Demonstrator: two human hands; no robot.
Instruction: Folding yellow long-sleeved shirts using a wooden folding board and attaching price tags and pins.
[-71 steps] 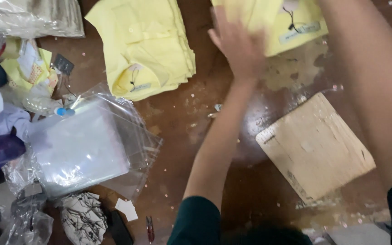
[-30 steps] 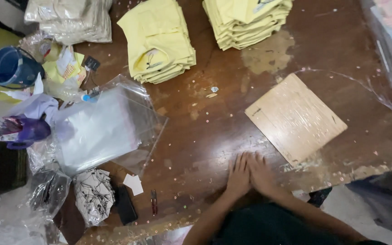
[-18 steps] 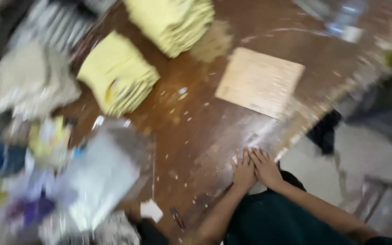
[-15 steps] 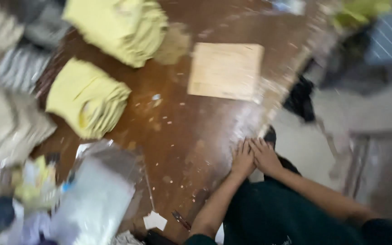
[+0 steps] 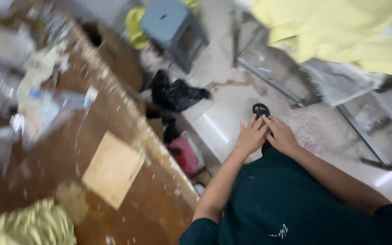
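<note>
From the head camera, looking down: both hands meet in front of the dark green shirt (image 5: 286,204), left hand (image 5: 252,135) and right hand (image 5: 281,136) side by side and touching, fingers (image 5: 246,124) loosely spread and flat, holding nothing. They hang over the pale floor (image 5: 223,122), just above a black sandal (image 5: 261,110), well clear of the brown counter (image 5: 128,199) on the left. There a tan board (image 5: 113,169) lies flat, a yellow pile (image 5: 32,227) at the near corner. Yellow cloth (image 5: 341,31) drapes a metal frame at upper right; a grey stool (image 5: 171,25) stands beyond. The picture is blurred.
</note>
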